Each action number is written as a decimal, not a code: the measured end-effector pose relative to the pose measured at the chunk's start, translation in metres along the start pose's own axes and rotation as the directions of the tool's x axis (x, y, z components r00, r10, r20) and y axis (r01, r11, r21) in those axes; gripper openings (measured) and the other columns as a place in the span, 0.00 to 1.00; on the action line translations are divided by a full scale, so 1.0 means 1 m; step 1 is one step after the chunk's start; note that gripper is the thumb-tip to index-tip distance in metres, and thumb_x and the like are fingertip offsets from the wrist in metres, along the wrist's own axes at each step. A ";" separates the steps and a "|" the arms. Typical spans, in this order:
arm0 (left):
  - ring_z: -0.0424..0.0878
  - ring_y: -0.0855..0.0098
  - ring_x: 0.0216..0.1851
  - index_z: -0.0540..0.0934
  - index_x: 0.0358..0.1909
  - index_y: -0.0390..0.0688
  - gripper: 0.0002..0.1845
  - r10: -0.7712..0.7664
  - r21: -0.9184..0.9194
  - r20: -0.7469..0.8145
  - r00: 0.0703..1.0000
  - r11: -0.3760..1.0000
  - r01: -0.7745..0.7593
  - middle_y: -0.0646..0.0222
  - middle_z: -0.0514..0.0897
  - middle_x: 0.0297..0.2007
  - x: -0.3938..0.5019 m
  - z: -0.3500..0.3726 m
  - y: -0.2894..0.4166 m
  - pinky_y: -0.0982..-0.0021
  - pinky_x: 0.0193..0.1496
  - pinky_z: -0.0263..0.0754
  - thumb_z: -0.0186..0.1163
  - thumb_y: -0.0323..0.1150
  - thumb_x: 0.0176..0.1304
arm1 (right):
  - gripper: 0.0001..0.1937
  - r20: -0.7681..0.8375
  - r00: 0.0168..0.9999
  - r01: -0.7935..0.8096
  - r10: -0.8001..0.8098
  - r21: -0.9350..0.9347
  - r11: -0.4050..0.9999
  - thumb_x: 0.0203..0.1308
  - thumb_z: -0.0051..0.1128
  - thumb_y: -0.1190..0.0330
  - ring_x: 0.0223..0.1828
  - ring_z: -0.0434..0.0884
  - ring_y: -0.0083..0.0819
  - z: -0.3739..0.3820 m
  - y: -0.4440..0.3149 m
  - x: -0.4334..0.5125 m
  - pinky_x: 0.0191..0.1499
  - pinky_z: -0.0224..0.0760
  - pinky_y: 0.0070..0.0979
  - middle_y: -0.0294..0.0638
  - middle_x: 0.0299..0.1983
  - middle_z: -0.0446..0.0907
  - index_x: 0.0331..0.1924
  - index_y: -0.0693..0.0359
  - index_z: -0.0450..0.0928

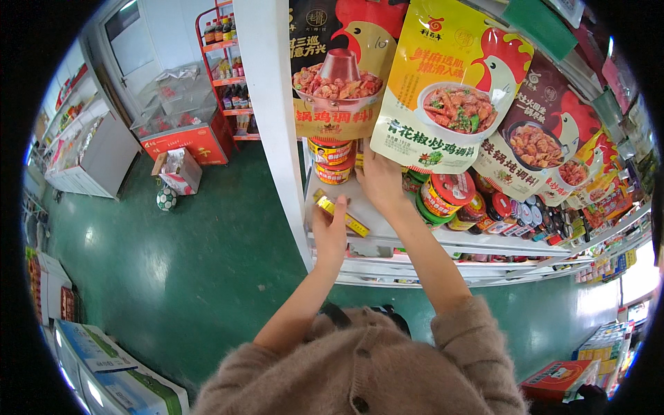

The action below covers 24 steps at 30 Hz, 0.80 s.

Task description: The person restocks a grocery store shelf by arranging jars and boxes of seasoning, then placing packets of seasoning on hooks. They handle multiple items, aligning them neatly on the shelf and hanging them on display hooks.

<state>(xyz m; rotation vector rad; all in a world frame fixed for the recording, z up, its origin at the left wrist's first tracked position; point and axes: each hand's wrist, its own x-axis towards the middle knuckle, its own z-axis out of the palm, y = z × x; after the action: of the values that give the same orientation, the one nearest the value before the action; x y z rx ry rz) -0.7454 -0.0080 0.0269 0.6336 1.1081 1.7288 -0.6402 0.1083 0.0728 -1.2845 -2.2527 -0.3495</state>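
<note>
My left hand [330, 236] grips a narrow yellow box [355, 225] just above the white shelf [386, 228], thumb across its near side. Deeper in the shelf, my right hand [383, 182] reaches beneath the hanging seasoning pouches; its fingertips are partly hidden, and whether they hold anything is unclear. Left of those fingers stand two stacked red-and-yellow tins [333, 174]. To the right of my right wrist is a red-lidded jar [447, 194] on top of a green-lidded one. A yellow-and-white pouch [441, 104] with a rooster print overhangs my right hand.
A white shelf post [270, 104] rises left of my hands. More jars [500, 205] line the shelf to the right. On the green floor [207, 249] are a cardboard box [182, 171], a ball [166, 198] and a red-fronted display case [187, 142]. Cartons [119, 368] stand at lower left.
</note>
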 end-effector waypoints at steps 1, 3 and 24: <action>0.83 0.68 0.53 0.70 0.60 0.34 0.25 0.110 0.164 -0.014 0.994 0.981 -0.107 0.60 0.82 0.52 0.000 -0.003 0.002 0.66 0.55 0.78 0.65 0.42 0.75 | 0.43 -0.018 1.000 0.018 -0.019 -0.051 0.999 0.56 0.70 0.67 0.65 0.74 0.60 0.006 0.001 0.004 0.66 0.70 0.49 0.64 0.63 0.74 0.74 0.74 0.60; 0.76 0.59 0.66 0.65 0.66 0.29 0.30 0.230 0.338 0.024 0.973 0.914 -0.224 0.52 0.76 0.64 0.003 -0.007 0.004 0.61 0.66 0.72 0.65 0.37 0.73 | 0.43 -0.035 0.999 0.015 -0.017 -0.058 0.998 0.57 0.69 0.66 0.65 0.74 0.60 0.013 0.003 0.005 0.66 0.71 0.49 0.64 0.63 0.75 0.75 0.73 0.59; 0.66 0.63 0.73 0.46 0.83 0.34 0.41 0.494 -0.045 0.199 0.846 0.867 -0.496 0.52 0.64 0.75 0.081 0.009 0.008 0.62 0.77 0.59 0.56 0.35 0.78 | 0.24 -0.163 0.981 0.048 -0.105 -0.320 0.946 0.57 0.61 0.74 0.54 0.85 0.48 -0.008 -0.001 0.003 0.59 0.78 0.44 0.54 0.51 0.83 0.60 0.69 0.75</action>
<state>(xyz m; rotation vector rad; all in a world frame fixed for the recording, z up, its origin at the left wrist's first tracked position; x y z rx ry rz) -0.7752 0.0684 0.0328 1.1574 0.8476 2.0335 -0.6398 0.1062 0.0816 -1.2618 -2.1570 -0.8484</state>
